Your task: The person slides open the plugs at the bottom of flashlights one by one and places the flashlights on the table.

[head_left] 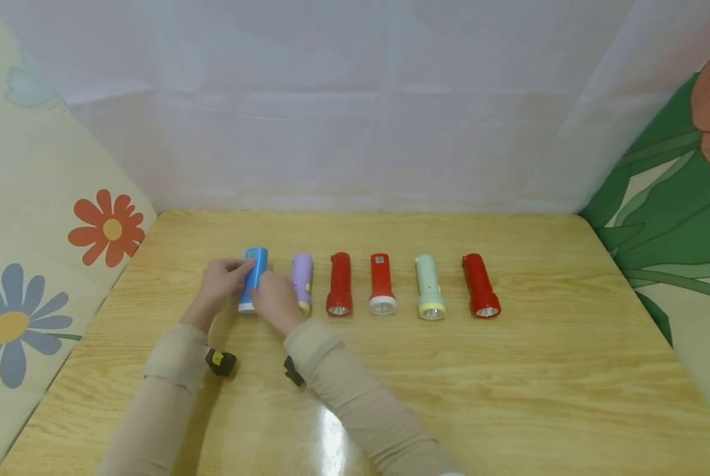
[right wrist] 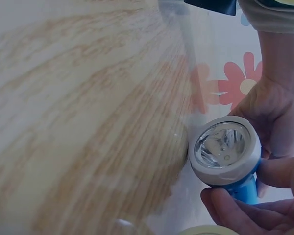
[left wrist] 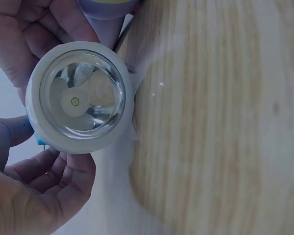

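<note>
At the left end of a row of flashlights, both hands hold a blue flashlight (head_left: 250,285) with a white head. Its lens end points toward the near side of the table. My left hand (head_left: 220,285) grips the body from the left, thumb on its top side. From the right, my right hand (head_left: 276,299) pinches it near the head. The white head (right wrist: 225,171) and clear lens show in the right wrist view, thumb and fingers just behind the rim. In the left wrist view the lens (left wrist: 81,100) faces the camera, a hand on either side.
To the right lie a purple flashlight (head_left: 302,271), partly behind my right hand, a red one (head_left: 340,281), a red one with white head (head_left: 381,277), a mint green one (head_left: 428,277) and another red one (head_left: 478,281). The wooden table (head_left: 539,383) meets a white cloth backdrop (head_left: 355,145).
</note>
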### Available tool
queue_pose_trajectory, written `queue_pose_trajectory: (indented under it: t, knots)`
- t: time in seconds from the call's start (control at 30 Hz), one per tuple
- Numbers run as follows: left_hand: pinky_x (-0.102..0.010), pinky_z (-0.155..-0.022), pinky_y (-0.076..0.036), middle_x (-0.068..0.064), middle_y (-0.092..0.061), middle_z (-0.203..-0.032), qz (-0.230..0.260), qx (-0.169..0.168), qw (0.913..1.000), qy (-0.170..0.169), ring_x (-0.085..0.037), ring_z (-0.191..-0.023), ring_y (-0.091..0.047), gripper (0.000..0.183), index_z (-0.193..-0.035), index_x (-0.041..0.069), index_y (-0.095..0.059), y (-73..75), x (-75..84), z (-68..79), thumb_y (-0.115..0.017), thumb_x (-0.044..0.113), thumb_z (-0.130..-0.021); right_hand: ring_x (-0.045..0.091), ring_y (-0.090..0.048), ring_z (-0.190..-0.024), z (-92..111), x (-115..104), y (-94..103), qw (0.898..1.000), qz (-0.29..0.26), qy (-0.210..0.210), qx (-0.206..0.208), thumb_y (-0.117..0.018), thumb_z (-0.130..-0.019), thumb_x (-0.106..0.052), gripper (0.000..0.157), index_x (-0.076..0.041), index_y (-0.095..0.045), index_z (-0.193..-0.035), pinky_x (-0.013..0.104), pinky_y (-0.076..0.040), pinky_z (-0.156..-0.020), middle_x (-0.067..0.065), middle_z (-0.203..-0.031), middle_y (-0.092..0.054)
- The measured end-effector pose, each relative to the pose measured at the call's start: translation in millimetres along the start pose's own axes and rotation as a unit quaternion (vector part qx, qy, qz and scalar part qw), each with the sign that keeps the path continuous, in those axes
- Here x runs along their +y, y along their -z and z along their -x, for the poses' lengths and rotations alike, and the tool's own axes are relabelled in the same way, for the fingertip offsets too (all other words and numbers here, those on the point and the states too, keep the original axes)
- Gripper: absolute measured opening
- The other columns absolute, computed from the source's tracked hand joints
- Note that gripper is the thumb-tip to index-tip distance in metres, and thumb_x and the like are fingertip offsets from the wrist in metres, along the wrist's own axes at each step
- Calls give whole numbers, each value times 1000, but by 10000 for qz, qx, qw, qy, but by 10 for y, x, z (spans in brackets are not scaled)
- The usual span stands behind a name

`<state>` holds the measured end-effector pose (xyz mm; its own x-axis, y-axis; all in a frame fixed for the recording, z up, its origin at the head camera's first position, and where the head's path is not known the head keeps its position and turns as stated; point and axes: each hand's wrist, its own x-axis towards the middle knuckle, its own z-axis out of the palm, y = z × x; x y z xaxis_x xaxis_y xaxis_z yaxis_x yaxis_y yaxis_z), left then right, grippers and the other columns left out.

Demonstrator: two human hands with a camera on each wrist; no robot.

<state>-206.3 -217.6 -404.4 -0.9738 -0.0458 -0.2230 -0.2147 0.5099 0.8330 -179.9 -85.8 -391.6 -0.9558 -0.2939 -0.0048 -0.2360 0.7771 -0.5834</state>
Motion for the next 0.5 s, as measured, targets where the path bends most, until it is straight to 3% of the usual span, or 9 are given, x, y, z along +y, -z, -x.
queue_pose_trajectory:
  t: [0.2,0.37,0.5]
  knots:
    - [-21,-66,-50,-23,-59,-100,-124,13,9999,-23,-11,-73,-56,51,-116,-13,-52,3,-1,-6,-47,33,-94,9,-46,-52,-22,-16,-9,9997,-56,-186,-128,-61,-88,-24,19,-6,-63,-81,18,-37,-44,-2,-59,-51]
    - [-20,-63,-47,-23,-59,-101,-301,4,9995,2,-14,-75,-54,48,-113,-12,-55,0,-1,-35,-47,32,-94,9,-47,-53,-45,-30,-2,9996,74,-190,-220,-60,-88,-24,20,-6,-64,-84,18,-37,-46,-2,-61,-53]
    - [-23,-69,-48,-26,-57,-108,-331,-117,9993,104,-21,-85,-55,48,-115,-11,-54,-6,-11,-55,-46,32,-95,9,-49,-55,-59,-36,6,9994,170,-170,-247,-60,-88,-24,20,-5,-65,-86,19,-38,-48,-1,-63,-56]
